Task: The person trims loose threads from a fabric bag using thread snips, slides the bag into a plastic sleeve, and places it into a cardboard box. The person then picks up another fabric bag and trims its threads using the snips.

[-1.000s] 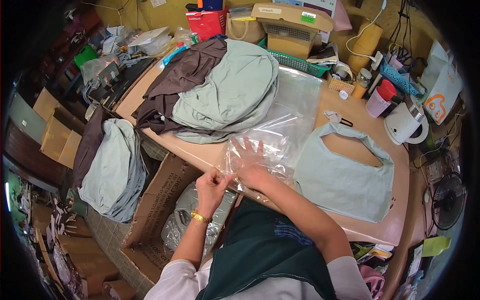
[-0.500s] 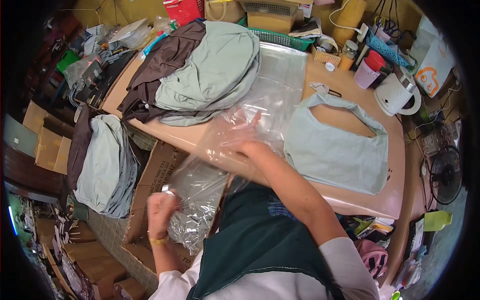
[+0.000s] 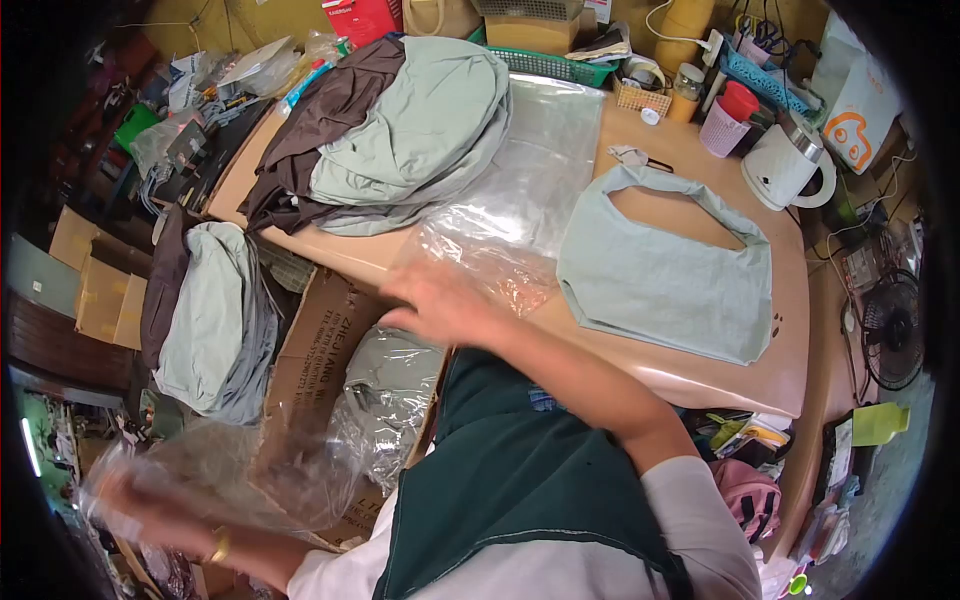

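Nearest the camera there's a dark green apron [image 3: 510, 470], and low on the left is the left hand [image 3: 137, 502], badly smeared by motion. It looks to have a sheet of loose clear plastic [image 3: 218, 455] in its grip (fingers are too blurry to count, so don't ask me how it's pinched). The plastic goes right up to that hand and trails back toward the open cardboard box [image 3: 310, 350], where plastic-wrapped pieces [image 3: 400, 370] sit.

The right hand [image 3: 440, 302] is over the near edge of the table [image 3: 770, 375], also blurred, fingers loosely spread and nothing in them that I can see. The sheet is well apart from it, off to the left. My read: this is the step of getting one piece of plastic out and clear, and the next move calls for bringing it back within reach of both hands.

Just past the right hand, more flat clear plastic [image 3: 515, 190] lies on the table. To its right is a pale grey-green cloth bag [image 3: 660, 300], laid flat, strap loop away from the person. Further back on the left there's a heap of brown and grey-green fabric [image 3: 420, 130], then a green basket [image 3: 550, 68] by the wall.
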A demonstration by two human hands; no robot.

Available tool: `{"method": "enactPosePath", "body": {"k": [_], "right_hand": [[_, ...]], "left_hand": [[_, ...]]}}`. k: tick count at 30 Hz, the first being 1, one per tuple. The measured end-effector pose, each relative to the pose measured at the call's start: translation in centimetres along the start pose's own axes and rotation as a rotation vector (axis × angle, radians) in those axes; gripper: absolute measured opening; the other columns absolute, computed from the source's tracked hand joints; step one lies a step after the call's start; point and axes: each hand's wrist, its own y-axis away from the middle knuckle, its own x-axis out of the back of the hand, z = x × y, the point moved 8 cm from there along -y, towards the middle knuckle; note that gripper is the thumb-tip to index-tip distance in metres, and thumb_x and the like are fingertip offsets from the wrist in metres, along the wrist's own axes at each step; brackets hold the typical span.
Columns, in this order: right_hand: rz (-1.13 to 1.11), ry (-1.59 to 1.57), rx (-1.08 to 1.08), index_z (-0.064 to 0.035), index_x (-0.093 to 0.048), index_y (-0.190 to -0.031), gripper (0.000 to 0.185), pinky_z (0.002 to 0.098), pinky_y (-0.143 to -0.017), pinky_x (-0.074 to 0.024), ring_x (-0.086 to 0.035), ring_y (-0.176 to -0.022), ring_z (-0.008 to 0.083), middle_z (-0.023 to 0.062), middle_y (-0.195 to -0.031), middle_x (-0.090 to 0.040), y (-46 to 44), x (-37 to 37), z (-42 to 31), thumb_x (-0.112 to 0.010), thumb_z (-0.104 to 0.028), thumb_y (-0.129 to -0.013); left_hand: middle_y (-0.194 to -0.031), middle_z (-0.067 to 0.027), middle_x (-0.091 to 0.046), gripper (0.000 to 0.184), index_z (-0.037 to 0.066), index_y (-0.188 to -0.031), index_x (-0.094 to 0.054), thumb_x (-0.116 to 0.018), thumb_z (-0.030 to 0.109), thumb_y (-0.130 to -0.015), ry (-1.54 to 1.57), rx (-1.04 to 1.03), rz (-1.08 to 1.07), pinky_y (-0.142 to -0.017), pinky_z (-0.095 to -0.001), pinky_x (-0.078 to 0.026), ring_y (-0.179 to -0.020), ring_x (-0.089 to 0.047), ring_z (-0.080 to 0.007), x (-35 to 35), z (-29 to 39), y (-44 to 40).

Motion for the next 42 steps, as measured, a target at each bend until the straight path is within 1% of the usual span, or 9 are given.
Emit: {"method": "enactPosePath", "body": {"k": [4, 8, 12, 15, 17, 18, 26, 37, 42], "right_hand": [[-0.022, -1.128, 0.037, 0.0009, -0.059, -0.119, 0.041, 0.0312, -0.094, -0.0470, -0.056, -0.116, 0.0200, 0.0161, -0.123, -0.060, 5.1, -0.2, -2.4, -0.065, -0.028, -0.091], [0.347, -0.849, -0.228, 0.0027, -0.062, -0.101, 0.014, 0.0252, -0.082, -0.0501, -0.062, -0.093, 0.0120, 0.0090, -0.099, -0.067, 10.0, 0.9, 6.3, -0.060, -0.009, -0.093], [0.512, -1.048, -0.262, 0.0028, -0.062, -0.100, 0.011, 0.0241, -0.069, -0.0485, -0.060, -0.079, 0.0074, 0.0044, -0.089, -0.066, 16.5, 3.0, 10.1, -0.057, -0.004, -0.093], [0.557, -0.973, -0.174, 0.0024, -0.061, -0.097, 0.007, 0.0217, -0.068, -0.0465, -0.058, -0.078, 0.0056, 0.0033, -0.086, -0.064, 19.0, 4.6, 9.3, -0.055, 0.001, -0.092], [0.682, -0.906, -0.184, 0.0023, -0.061, -0.097, 0.006, 0.0205, -0.064, -0.0445, -0.056, -0.074, 0.0044, 0.0022, -0.083, -0.063, 20.5, 6.5, 8.9, -0.057, 0.001, -0.092], [0.794, -0.836, -0.187, 0.0021, -0.060, -0.096, 0.005, 0.0194, -0.061, -0.0425, -0.053, -0.070, 0.0033, 0.0010, -0.081, -0.062, 21.5, 7.9, 8.7, -0.059, 0.000, -0.092], [0.700, -0.663, -0.330, 0.0023, -0.060, -0.090, 0.003, 0.0204, -0.050, -0.0352, -0.046, -0.059, 0.0015, -0.0018, -0.064, -0.058, 26.7, 9.6, 9.7, -0.062, 0.000, -0.089], [0.803, -0.531, -0.368, -0.0003, -0.057, -0.085, 0.007, 0.0186, -0.051, -0.0298, -0.038, -0.059, -0.0009, -0.0073, -0.066, -0.048, 25.5, 7.8, 16.2, -0.060, -0.001, -0.092], [0.837, -0.548, -0.354, -0.0001, -0.057, -0.085, 0.008, 0.0184, -0.052, -0.0306, -0.038, -0.060, -0.0005, -0.0066, -0.066, -0.049, 25.8, 7.8, 16.5, -0.061, -0.001, -0.092]], "left_hand": [[-0.080, -0.0067, -0.065, 0.021, 0.005, -0.091, -0.067, -0.067, 0.001, -0.070, 1.062, -0.265, -0.667, -0.062, -0.0355, -0.050, -0.069, -0.061, -0.0246, -9.2, 21.2, 12.8], [-0.095, -0.0159, -0.065, 0.026, 0.003, -0.102, -0.061, -0.070, 0.012, -0.080, 1.322, -0.542, -1.172, -0.075, -0.0414, -0.051, -0.087, -0.063, -0.0343, -5.5, 35.3, 17.8], [-0.098, -0.0164, -0.065, 0.029, 0.003, -0.104, -0.062, -0.069, 0.023, -0.084, 1.538, -0.524, -1.226, -0.075, -0.0410, -0.050, -0.086, -0.062, -0.0363, -4.2, 39.6, 13.3], [-0.088, -0.0149, -0.066, 0.031, 0.002, -0.095, -0.066, -0.066, 0.033, -0.087, 1.375, -0.590, -0.521, -0.067, -0.0392, -0.050, -0.078, -0.063, -0.0346, -3.9, 41.5, 8.6], [-0.085, -0.0130, -0.065, 0.029, 0.002, -0.095, -0.067, -0.065, 0.030, -0.089, 1.436, -0.835, -1.729, -0.067, -0.0360, -0.048, -0.074, -0.061, -0.0268, -6.4, 44.8, 15.2], [-0.087, -0.0135, -0.065, 0.028, 0.001, -0.096, -0.066, -0.065, 0.028, -0.088, 1.440, -0.830, -1.856, -0.066, -0.0348, -0.049, -0.074, -0.061, -0.0248, -6.3, 45.5, 15.5], [-0.092, -0.0147, -0.062, 0.026, 0.003, -0.097, -0.067, -0.074, 0.002, -0.072, 1.170, -0.162, -0.871, -0.071, -0.0406, -0.050, -0.078, -0.062, -0.0336, -20.3, 44.7, 11.3], [-0.088, -0.0066, -0.061, 0.024, 0.010, -0.096, -0.072, -0.077, 0.012, -0.073, 1.092, -0.234, -0.471, -0.067, -0.0339, -0.049, -0.075, -0.061, -0.0235, -23.4, 45.0, 14.8], [-0.073, -0.0074, -0.059, 0.007, 0.007, -0.083, -0.073, -0.074, 0.008, -0.076, 1.459, 0.301, -0.531, -0.065, -0.0347, -0.048, -0.069, -0.059, -0.0270, -25.5, 43.2, 14.1]]}}
